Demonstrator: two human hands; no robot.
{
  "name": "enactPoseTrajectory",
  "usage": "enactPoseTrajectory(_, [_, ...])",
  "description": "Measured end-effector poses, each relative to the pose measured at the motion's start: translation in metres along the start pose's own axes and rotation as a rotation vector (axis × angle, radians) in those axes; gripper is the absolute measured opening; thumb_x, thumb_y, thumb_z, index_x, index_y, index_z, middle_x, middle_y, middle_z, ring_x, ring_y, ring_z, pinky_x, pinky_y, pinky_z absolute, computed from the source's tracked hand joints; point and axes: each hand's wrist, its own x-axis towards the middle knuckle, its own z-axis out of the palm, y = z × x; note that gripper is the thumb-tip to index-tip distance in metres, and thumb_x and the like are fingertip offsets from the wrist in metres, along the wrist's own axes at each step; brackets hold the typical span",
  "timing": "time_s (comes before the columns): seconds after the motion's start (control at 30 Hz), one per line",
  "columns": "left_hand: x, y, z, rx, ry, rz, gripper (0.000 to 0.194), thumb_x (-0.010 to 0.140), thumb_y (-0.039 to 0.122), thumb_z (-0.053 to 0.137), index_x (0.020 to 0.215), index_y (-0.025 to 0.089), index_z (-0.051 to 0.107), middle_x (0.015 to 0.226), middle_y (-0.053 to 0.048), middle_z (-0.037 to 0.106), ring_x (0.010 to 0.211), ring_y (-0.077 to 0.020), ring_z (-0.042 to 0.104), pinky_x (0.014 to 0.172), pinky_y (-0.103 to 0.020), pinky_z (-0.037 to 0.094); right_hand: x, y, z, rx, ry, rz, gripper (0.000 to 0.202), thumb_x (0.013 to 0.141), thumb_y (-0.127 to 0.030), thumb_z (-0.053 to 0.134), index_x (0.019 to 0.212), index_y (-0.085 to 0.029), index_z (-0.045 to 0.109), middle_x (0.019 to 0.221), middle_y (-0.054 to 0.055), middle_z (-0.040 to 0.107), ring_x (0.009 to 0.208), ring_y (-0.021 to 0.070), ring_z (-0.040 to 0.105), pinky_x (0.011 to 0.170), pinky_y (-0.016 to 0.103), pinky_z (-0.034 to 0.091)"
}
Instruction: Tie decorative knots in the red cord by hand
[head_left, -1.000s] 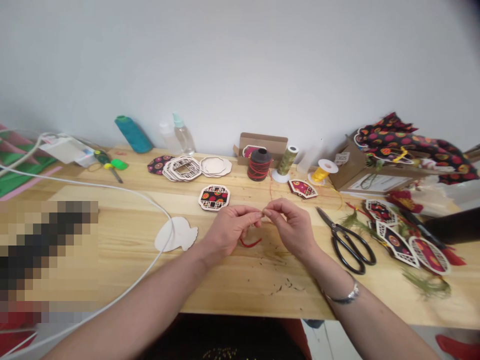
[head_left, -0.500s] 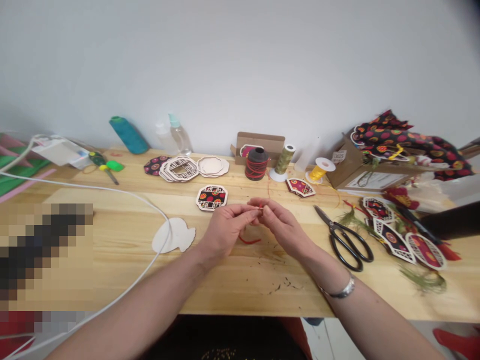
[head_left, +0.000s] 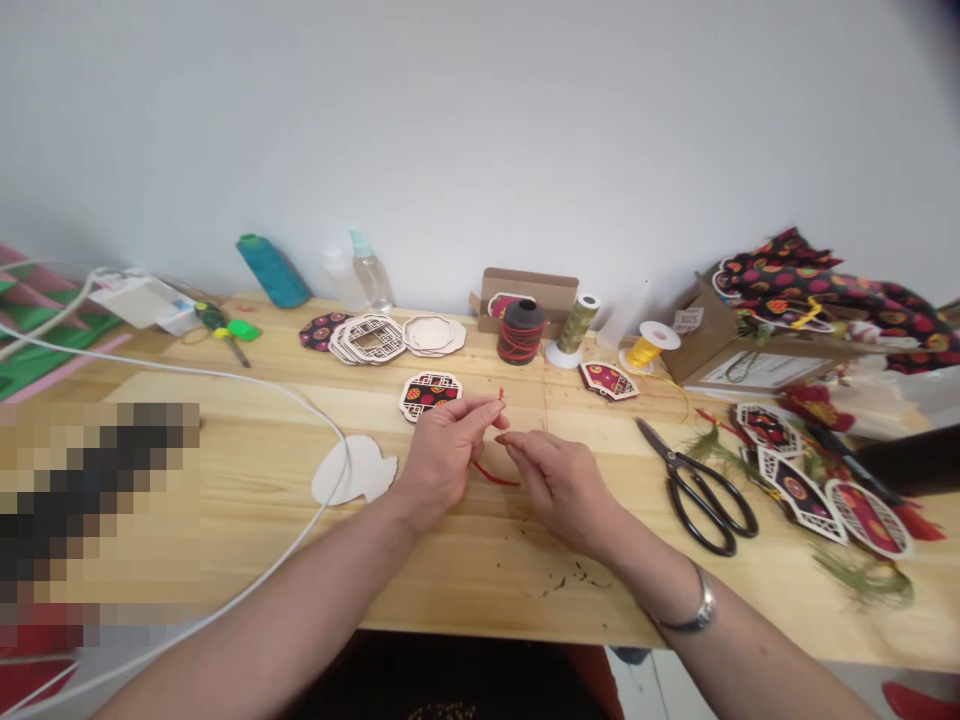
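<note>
My left hand (head_left: 448,448) pinches a thin red cord (head_left: 495,479), whose short end sticks up above the fingertips while a longer piece hangs down to the tabletop. Just right of it, my right hand (head_left: 559,482) has its thumb and fingers pressed together; what lies between them is too small to make out. Behind my left hand lies an octagonal lattice piece with patterned fabric (head_left: 426,396), partly covered by that hand. A spool of dark red cord (head_left: 520,332) stands further back, and black scissors (head_left: 701,490) lie to the right.
A white cutout (head_left: 349,470) and a white cable (head_left: 307,510) are on the left. Stacked lattice pieces (head_left: 367,340), a green spool (head_left: 574,325) and a yellow spool (head_left: 646,348) line the back. A cardboard box (head_left: 720,345) and decorated ornaments (head_left: 799,490) occupy the right.
My hands, together before, have moved slightly apart; the right one is lower and turned more palm-down. The red cord end now shows above my left fingertips. The view has shifted slightly.
</note>
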Motion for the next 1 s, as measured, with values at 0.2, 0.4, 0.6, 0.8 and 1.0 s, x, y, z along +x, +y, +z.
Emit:
enactPoseTrajectory(0.2, [0.000,-0.001,-0.001,0.005,-0.011,-0.006,0.016,0.065,0.027,0.073,0.067,0.012,0.069,0.062,0.001,0.061,0.039,-0.0004,0.025,0.038,-0.020,0.017,-0.002,0.000,-0.001,-0.144,-0.072,-0.035,0.025,0.089,-0.011,0.040,0.100,-0.017,0.062,0.078,0.007,0.068,0.063,0.0134,0.060,0.057,0.023,0.042])
enactPoseTrajectory(0.4, [-0.002,-0.002,-0.001,0.028,-0.020,0.003,0.016,0.065,0.027,0.072,0.069,0.012,0.070,0.063,0.000,0.062,0.038,-0.0003,0.026,0.037,-0.020,0.015,-0.003,0.000,-0.003,-0.286,-0.098,-0.092,0.026,0.088,-0.011,0.038,0.091,-0.016,0.063,0.066,0.003,0.062,0.053,0.0116,0.051,0.050,0.022,0.032])
enactPoseTrajectory(0.6, [0.001,-0.001,-0.003,0.109,-0.007,0.013,0.014,0.066,0.027,0.071,0.064,0.014,0.070,0.060,0.000,0.062,0.039,-0.0025,0.027,0.039,-0.022,0.019,-0.003,0.003,-0.002,-0.396,-0.094,-0.149,0.025,0.085,-0.010,0.040,0.089,-0.016,0.063,0.063,0.001,0.060,0.051,0.0115,0.047,0.048,0.024,0.029])
enactPoseTrajectory(0.8, [0.004,-0.002,-0.004,0.344,-0.072,0.063,0.011,0.067,0.025,0.069,0.058,0.018,0.071,0.062,-0.002,0.067,0.058,-0.0125,0.055,0.060,-0.024,0.041,0.000,0.012,-0.014,-0.390,0.057,-0.183,0.023,0.089,-0.014,0.044,0.094,-0.018,0.066,0.068,0.003,0.063,0.056,0.0114,0.052,0.052,0.023,0.035])
enactPoseTrajectory(1.0, [-0.003,-0.004,-0.004,0.371,-0.317,-0.069,0.011,0.068,0.027,0.070,0.066,0.016,0.074,0.059,-0.004,0.066,0.050,-0.0113,0.052,0.050,-0.024,0.039,0.008,0.020,-0.019,0.073,0.114,-0.018,0.018,0.086,-0.015,0.053,0.082,-0.019,0.069,0.075,0.004,0.065,0.069,0.0131,0.059,0.064,0.025,0.046])
